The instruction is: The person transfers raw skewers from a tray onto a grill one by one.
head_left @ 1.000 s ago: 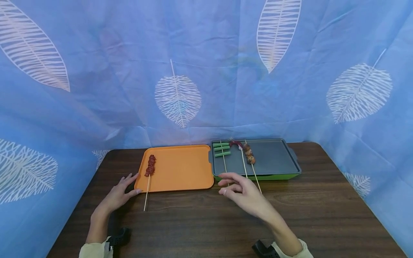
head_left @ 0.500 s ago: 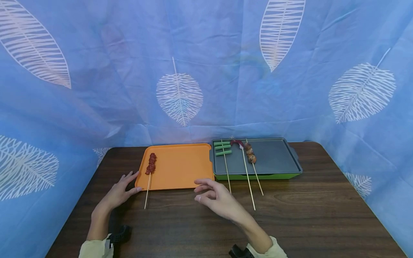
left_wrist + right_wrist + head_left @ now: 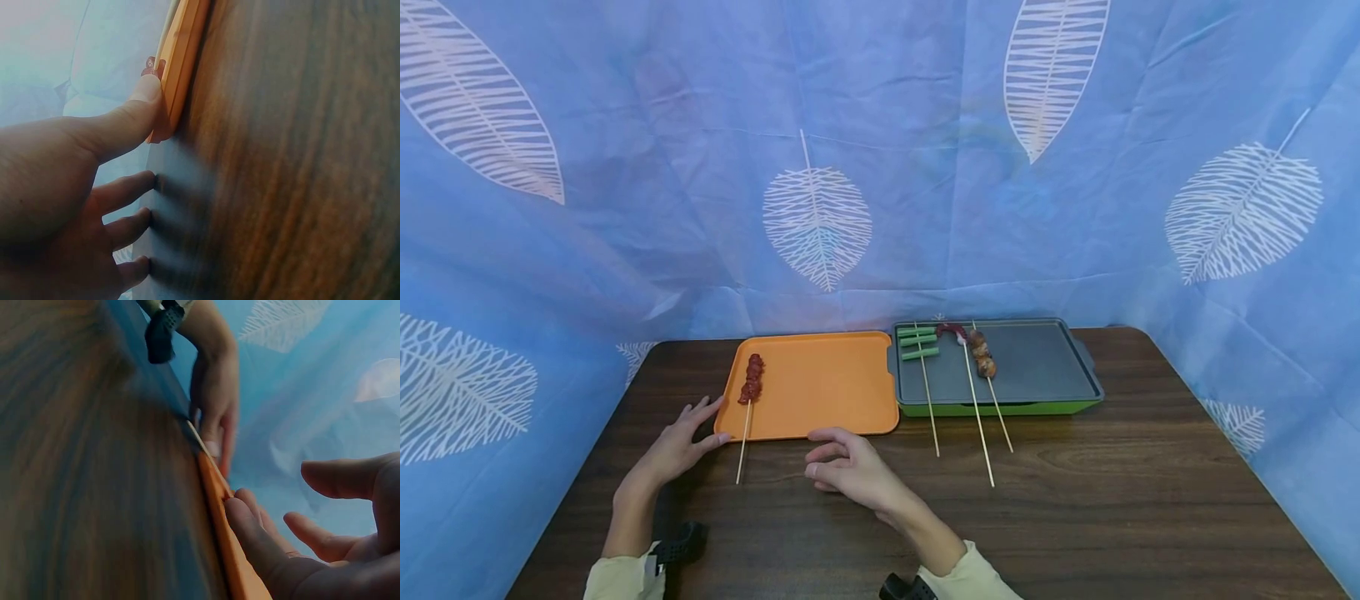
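My left hand (image 3: 673,450) rests at the near left corner of the orange tray (image 3: 827,392). Its thumb touches the rim and the other fingers are spread, with fingertips down on the table in the left wrist view. A red meat skewer (image 3: 751,379) lies on that tray, its stick reaching over the front edge. Near the tray's front edge hovers my right hand (image 3: 853,471), fingers loosely bent and holding nothing. Three more skewers lie on the dark griddle plate (image 3: 1037,358): a green vegetable one (image 3: 917,336), a purplish-red curled one (image 3: 953,330) and a brown chunk one (image 3: 981,354).
The griddle plate sits on a green base (image 3: 1030,409) right beside the orange tray. Both stand at the back of the brown wooden table (image 3: 1112,500). A blue curtain (image 3: 910,233) with white leaf prints hangs behind. Three skewer sticks jut out past the griddle's front.
My right hand has moved left, from in front of the griddle skewers to the front of the orange tray. The left hand stays at the tray's corner.
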{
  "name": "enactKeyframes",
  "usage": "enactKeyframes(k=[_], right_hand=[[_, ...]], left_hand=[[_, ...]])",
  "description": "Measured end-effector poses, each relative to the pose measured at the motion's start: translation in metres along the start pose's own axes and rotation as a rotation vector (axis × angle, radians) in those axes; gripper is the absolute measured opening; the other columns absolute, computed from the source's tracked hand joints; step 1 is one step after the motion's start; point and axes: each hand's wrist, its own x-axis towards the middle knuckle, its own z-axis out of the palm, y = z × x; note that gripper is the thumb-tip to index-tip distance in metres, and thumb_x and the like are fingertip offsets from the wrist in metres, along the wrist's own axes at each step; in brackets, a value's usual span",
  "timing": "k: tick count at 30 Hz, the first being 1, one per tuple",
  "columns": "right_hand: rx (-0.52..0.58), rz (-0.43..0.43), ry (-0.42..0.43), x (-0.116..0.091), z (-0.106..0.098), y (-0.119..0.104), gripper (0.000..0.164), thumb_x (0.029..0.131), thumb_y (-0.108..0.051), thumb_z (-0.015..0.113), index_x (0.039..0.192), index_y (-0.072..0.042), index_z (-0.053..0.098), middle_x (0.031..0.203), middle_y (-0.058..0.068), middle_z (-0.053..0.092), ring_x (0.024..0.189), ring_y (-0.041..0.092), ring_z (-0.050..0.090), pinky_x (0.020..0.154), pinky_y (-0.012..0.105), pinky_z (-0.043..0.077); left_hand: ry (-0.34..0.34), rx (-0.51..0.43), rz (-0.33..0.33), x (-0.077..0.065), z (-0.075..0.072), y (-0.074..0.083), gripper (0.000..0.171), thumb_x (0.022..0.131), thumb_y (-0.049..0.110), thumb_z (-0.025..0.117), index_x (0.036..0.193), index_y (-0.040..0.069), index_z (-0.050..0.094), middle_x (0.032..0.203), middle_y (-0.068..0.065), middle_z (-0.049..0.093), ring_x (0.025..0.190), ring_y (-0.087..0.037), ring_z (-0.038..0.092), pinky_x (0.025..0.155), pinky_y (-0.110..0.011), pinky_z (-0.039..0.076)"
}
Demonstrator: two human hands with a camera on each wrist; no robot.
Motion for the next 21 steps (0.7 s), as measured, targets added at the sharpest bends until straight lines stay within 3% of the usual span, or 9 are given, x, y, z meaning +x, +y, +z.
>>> enactKeyframes(k=[7,11,21], right_hand=[[0.129,0.048,-0.019,0.022,0.021,0.012,0.051,0.092,-0.01,0.066,0.139,-0.004,0.047,0.125,0.023,0.059,0.105,0.023,0.067,0.09,0.038,0.058],[0.197,0.067,-0.029,0.034,0.027,0.018,0.052,0.094,-0.009,0.062,0.142,-0.003,0.043,0.128,0.024,0.057,0.11,0.026,0.066,0.093,0.041,0.057],[0.251,0.099,-0.01,0.055,0.043,0.026,0.051,0.093,-0.008,0.063,0.14,0.0,0.044,0.127,0.023,0.057,0.109,0.024,0.064,0.094,0.043,0.055]], left_hand=[[0.0,0.01,0.001,0.001,0.0,-0.001,0.077,0.094,0.041,0.061,0.154,0.009,0.026,0.158,-0.033,0.014,0.144,-0.057,0.003,0.107,-0.079,0.002],[0.002,0.013,0.002,0.002,0.0,-0.001,0.077,0.094,0.042,0.061,0.154,0.01,0.027,0.158,-0.033,0.015,0.144,-0.057,0.003,0.107,-0.079,0.003],[0.007,-0.016,0.004,0.0,-0.002,-0.001,0.077,0.094,0.044,0.061,0.155,0.011,0.027,0.159,-0.031,0.014,0.145,-0.056,0.003,0.107,-0.079,0.003]])
